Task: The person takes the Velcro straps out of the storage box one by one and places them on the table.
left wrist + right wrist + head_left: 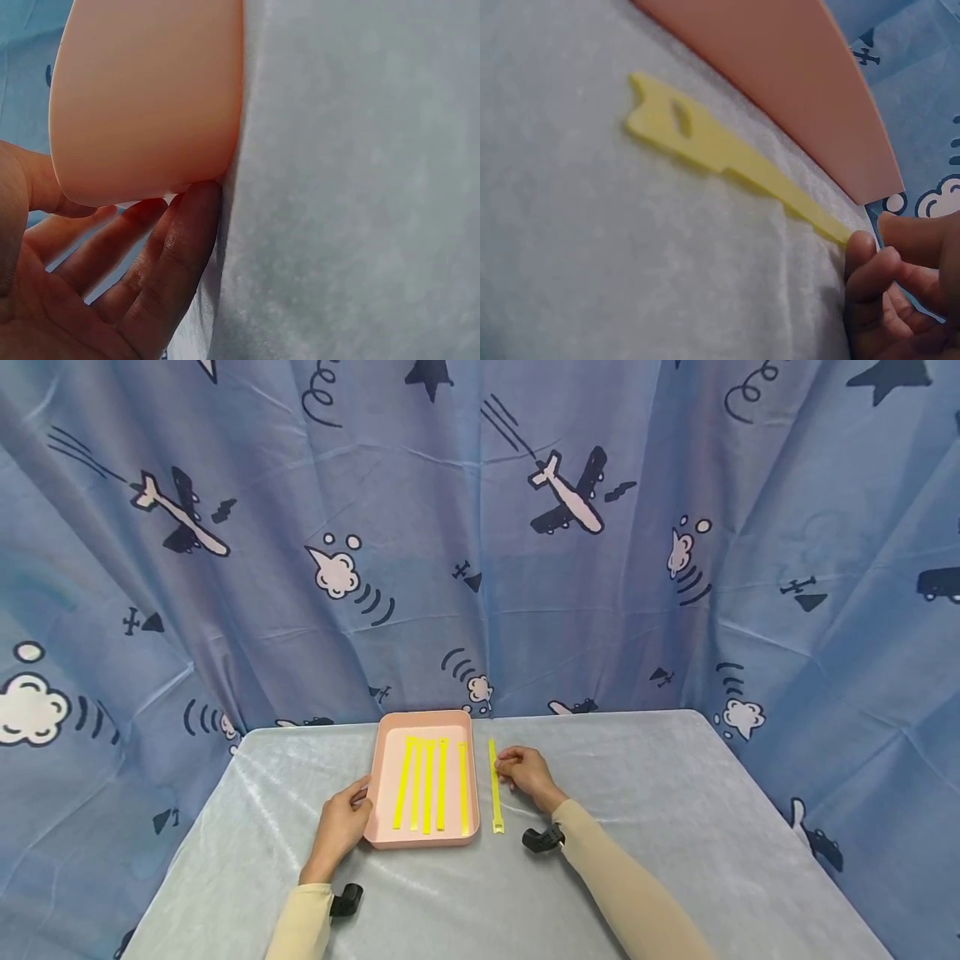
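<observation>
My left hand point(342, 822) holds the left side of a shallow pink tray point(427, 842). In the left wrist view its thumb is at the rim and its fingertips meet the outer wall point(150, 97). To the right of the tray lies a yellow strap-type cable tie point(496, 802), slotted head toward me. My right hand point(527, 772) pinches this tie near its far end with thumb and forefinger. The right wrist view shows the tie's slotted head point(667, 116) on the cloth; its thin end is hidden behind the fingers.
Several similar yellow ties point(427, 785) lie lengthwise side by side in the tray, some with heads at the far end. A pale grey cloth point(675, 827) covers the table. Behind its far edge hangs a blue curtain point(420, 527) printed with planes.
</observation>
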`<state>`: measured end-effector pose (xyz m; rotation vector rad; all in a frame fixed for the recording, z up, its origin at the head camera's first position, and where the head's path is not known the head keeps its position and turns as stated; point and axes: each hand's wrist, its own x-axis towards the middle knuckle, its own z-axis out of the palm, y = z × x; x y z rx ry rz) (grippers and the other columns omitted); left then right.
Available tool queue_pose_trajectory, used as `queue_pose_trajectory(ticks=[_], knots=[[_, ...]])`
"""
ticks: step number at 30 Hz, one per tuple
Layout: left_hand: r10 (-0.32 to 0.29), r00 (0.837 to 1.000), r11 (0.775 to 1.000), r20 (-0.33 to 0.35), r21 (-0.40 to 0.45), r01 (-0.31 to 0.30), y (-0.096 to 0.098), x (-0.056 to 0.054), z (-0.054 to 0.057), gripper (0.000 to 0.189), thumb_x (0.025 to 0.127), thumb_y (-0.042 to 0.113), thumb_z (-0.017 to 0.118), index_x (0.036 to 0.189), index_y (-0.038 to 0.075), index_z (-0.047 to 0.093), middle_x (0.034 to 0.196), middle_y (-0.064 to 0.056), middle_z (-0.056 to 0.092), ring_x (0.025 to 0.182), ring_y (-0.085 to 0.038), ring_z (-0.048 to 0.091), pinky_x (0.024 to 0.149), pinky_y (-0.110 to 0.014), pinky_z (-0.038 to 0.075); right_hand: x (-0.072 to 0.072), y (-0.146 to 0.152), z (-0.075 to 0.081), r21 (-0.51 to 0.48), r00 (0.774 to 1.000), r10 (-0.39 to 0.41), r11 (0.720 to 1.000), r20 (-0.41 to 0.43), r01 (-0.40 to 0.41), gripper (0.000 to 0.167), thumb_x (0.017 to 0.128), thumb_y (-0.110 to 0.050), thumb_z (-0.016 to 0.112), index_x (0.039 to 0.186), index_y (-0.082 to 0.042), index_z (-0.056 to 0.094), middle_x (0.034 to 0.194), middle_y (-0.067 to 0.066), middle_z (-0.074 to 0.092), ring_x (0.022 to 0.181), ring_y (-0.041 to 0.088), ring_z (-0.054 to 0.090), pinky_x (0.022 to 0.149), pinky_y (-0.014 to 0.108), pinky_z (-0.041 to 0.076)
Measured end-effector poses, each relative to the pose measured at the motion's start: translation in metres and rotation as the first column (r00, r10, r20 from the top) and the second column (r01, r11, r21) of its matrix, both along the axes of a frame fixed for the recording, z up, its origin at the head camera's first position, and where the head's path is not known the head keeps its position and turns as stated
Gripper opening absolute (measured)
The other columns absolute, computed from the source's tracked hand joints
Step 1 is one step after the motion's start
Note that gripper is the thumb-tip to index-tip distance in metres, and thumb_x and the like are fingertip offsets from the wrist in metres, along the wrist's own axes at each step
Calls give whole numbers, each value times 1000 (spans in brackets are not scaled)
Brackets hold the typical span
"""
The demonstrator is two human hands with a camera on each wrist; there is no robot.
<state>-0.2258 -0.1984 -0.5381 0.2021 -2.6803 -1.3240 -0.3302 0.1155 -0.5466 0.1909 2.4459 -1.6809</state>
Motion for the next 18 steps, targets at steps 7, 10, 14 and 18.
queue_pose_trajectory(ticks=[7,10,14,18], knots=[[4,1000,1000,0,25,-4,0,2,-1,47,93,7,50,139,6,56,122,-22,68,107,-33,69,83,-41,57,3,3,2,-53,1000,23,998,-14,-23,16,93,-11,66,107,-4,65,85,5,66,66,12,58,55,23,48],[-1,1000,1000,-1,30,1,0,2,0,46,93,7,51,139,6,57,122,-22,68,107,-31,69,81,-38,57,6,4,6,-44,1000,16,999,-25,-17,16,93,-12,66,108,-4,65,87,5,66,70,13,59,58,25,49],[-6,1000,999,2,35,6,-1,3,1,47,93,7,51,139,7,57,122,-21,68,107,-30,69,77,-33,55,10,5,12,-42,999,16,999,-31,-18,17,94,-15,65,108,-7,66,91,6,65,75,15,62,63,26,51],[-6,1000,999,7,42,6,-1,4,1,47,93,7,51,139,7,57,122,-21,68,107,-30,69,77,-32,54,16,6,21,-59,999,33,998,-36,-35,17,95,-18,65,109,-8,66,94,6,64,80,17,63,67,30,54]])
